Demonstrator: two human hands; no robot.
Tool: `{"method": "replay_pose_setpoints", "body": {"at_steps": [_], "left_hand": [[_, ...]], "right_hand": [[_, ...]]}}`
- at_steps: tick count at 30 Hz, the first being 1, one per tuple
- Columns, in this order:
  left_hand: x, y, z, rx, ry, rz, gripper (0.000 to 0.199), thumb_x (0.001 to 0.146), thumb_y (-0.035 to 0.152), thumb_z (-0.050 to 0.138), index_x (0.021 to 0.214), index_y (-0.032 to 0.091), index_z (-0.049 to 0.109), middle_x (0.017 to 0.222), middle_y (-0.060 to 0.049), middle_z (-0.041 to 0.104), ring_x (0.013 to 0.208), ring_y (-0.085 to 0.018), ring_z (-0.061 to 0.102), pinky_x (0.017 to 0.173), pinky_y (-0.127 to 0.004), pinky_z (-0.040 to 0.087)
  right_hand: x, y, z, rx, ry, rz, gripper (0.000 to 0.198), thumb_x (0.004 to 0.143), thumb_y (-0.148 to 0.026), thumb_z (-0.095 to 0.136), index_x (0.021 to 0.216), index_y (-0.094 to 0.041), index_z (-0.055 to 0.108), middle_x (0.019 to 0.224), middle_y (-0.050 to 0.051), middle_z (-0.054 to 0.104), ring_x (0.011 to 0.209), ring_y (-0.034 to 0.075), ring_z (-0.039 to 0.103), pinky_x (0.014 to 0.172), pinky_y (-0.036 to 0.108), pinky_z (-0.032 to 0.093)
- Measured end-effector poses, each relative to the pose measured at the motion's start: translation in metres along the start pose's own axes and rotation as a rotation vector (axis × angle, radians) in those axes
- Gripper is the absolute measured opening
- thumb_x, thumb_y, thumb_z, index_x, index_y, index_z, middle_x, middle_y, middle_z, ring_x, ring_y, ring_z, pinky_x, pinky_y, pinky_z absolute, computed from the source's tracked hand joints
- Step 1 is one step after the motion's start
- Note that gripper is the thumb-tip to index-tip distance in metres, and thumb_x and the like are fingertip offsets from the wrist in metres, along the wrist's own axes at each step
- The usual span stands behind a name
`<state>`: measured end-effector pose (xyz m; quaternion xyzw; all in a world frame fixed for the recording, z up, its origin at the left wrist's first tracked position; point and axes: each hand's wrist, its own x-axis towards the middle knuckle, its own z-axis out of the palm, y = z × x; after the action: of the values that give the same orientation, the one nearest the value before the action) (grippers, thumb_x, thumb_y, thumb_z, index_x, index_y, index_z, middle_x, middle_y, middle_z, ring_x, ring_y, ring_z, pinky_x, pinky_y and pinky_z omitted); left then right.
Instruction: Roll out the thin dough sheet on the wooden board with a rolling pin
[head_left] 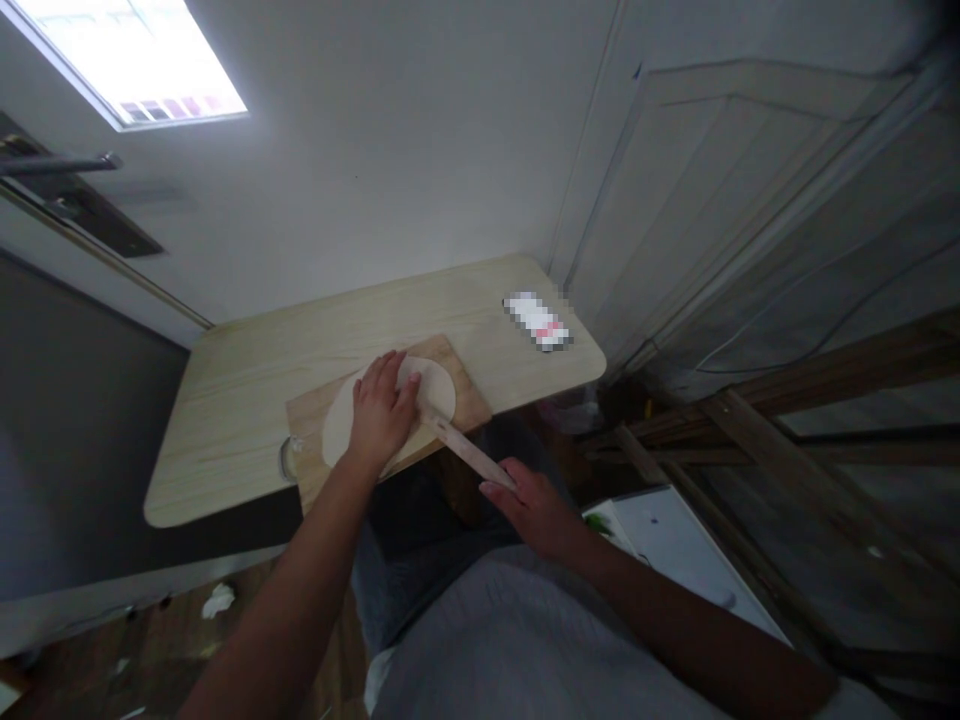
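Observation:
On the wooden board (469,385) lies a pale, flat, rounded sheet (341,420), its material unclear. My left hand (380,405) presses down on the sheet's middle, fingers laid flat and thumb held apart. My right hand (536,510) grips the near end of a pale wooden stick (472,455) in front of the board's edge. A small dark slot shows in the stick toward its far end. That far end lies over the sheet close to my left thumb; I cannot tell whether the two are joined.
The board overhangs the front edge of a light wooden table (240,400). A blurred-out phone-like object (538,320) lies at the table's right. Behind stands a white door with a metal handle (67,163). A wooden frame (750,430) and a white panel (690,550) are at right.

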<state>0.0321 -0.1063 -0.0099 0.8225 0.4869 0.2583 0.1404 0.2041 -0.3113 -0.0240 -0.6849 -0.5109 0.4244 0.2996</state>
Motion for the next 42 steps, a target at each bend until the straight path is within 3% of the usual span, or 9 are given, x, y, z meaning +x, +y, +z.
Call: {"method": "replay_pose_setpoints", "body": {"at_steps": [3, 7, 12, 19, 30, 36, 42], "left_hand": [[0.026, 0.000, 0.014, 0.031, 0.032, -0.007, 0.054, 0.101, 0.051, 0.032, 0.141, 0.020, 0.052, 0.148, -0.014, 0.053, 0.141, -0.029, 0.044, 0.117, -0.054, 0.033], [0.048, 0.007, 0.030, 0.086, -0.049, 0.026, 0.053, 0.102, 0.050, 0.031, 0.141, 0.022, 0.051, 0.150, -0.013, 0.051, 0.141, -0.031, 0.043, 0.116, -0.060, 0.030], [0.056, 0.019, 0.038, 0.137, -0.078, 0.111, 0.050, 0.102, 0.050, 0.029, 0.140, 0.027, 0.053, 0.149, -0.010, 0.052, 0.141, -0.030, 0.042, 0.118, -0.064, 0.023], [0.067, 0.034, 0.043, 0.138, -0.105, 0.079, 0.048, 0.102, 0.049, 0.032, 0.133, 0.025, 0.058, 0.144, -0.010, 0.057, 0.137, -0.031, 0.044, 0.117, -0.065, 0.024], [0.079, 0.048, 0.059, 0.167, -0.126, 0.146, 0.048, 0.102, 0.050, 0.033, 0.126, 0.022, 0.063, 0.136, -0.014, 0.061, 0.134, -0.034, 0.045, 0.116, -0.067, 0.019], [0.082, 0.048, 0.056, 0.099, -0.046, 0.095, 0.048, 0.102, 0.050, 0.033, 0.112, 0.020, 0.069, 0.123, -0.013, 0.068, 0.123, -0.030, 0.054, 0.114, -0.056, 0.029], [0.064, 0.026, 0.037, 0.031, 0.006, 0.100, 0.042, 0.102, 0.048, 0.036, 0.112, 0.024, 0.069, 0.121, -0.008, 0.070, 0.122, -0.027, 0.055, 0.113, -0.049, 0.031]], "right_hand": [[0.000, 0.000, 0.001, -0.024, 0.003, 0.011, 0.027, 0.097, -0.045, 0.052, 0.096, -0.019, 0.058, 0.069, -0.002, 0.057, 0.063, 0.014, 0.053, 0.058, 0.025, 0.032], [-0.001, 0.001, 0.003, -0.056, -0.002, 0.024, 0.027, 0.095, -0.047, 0.055, 0.093, -0.020, 0.057, 0.070, -0.001, 0.057, 0.062, 0.014, 0.053, 0.056, 0.025, 0.030], [0.001, 0.002, 0.004, -0.061, 0.008, 0.048, 0.026, 0.093, -0.046, 0.059, 0.093, -0.020, 0.057, 0.070, -0.001, 0.058, 0.062, 0.014, 0.054, 0.056, 0.025, 0.030], [0.006, 0.005, -0.002, -0.045, -0.003, 0.098, 0.027, 0.090, -0.048, 0.062, 0.098, -0.021, 0.059, 0.073, 0.000, 0.062, 0.063, 0.015, 0.056, 0.057, 0.025, 0.033], [0.007, 0.012, -0.009, -0.089, 0.019, 0.138, 0.035, 0.088, -0.049, 0.063, 0.074, -0.022, 0.047, 0.060, -0.004, 0.047, 0.057, 0.012, 0.046, 0.054, 0.026, 0.026], [0.006, 0.005, -0.009, -0.103, 0.013, 0.136, 0.034, 0.090, -0.048, 0.062, 0.074, -0.021, 0.048, 0.063, -0.003, 0.050, 0.058, 0.012, 0.046, 0.055, 0.026, 0.028], [0.003, 0.004, -0.003, -0.118, -0.003, 0.088, 0.033, 0.090, -0.045, 0.062, 0.074, -0.022, 0.044, 0.060, -0.005, 0.048, 0.055, 0.011, 0.045, 0.053, 0.026, 0.025]]}}
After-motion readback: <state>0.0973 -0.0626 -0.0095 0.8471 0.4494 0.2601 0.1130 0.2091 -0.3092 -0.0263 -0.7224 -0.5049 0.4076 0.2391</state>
